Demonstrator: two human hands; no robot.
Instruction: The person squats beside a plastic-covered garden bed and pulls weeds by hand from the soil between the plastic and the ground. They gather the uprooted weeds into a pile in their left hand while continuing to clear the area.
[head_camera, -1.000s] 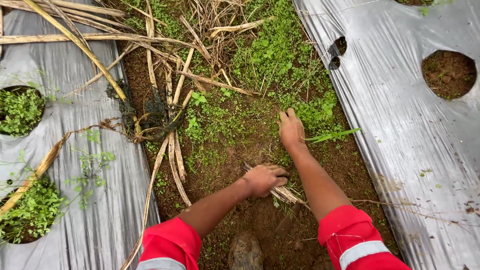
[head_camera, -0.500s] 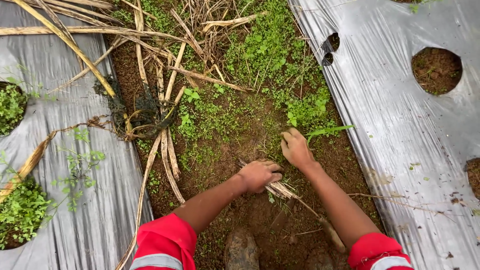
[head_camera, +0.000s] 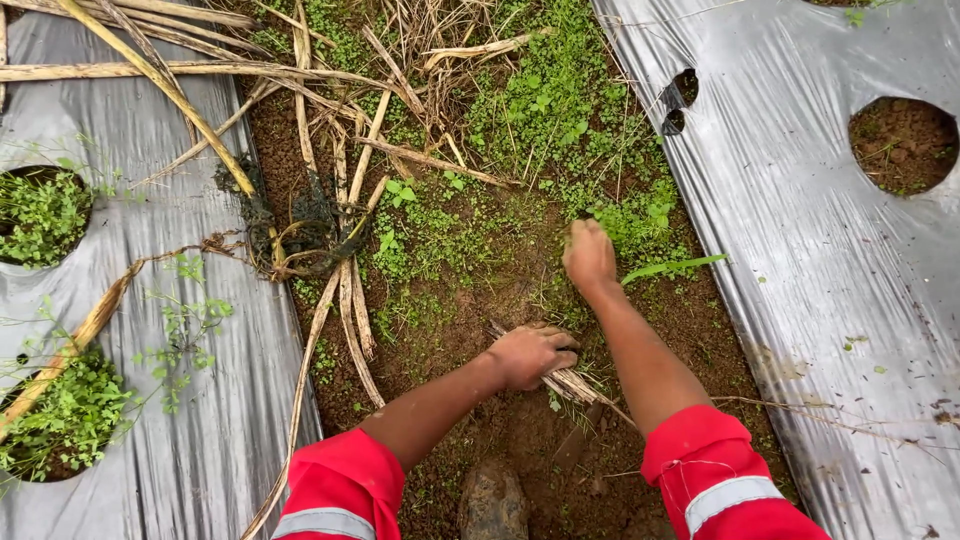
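Two hands work the soil strip: the left hand grips a bundle of dry stalks, while beyond it the right hand closes on green weeds. Pulling seems underway; a firm tug toward the bundle would likely follow.

Silver plastic mulch sheeting flanks the brown soil furrow on both sides. Its round planting holes show earth or leafy green seedlings. Long dry yellow stalks cross the upper left.
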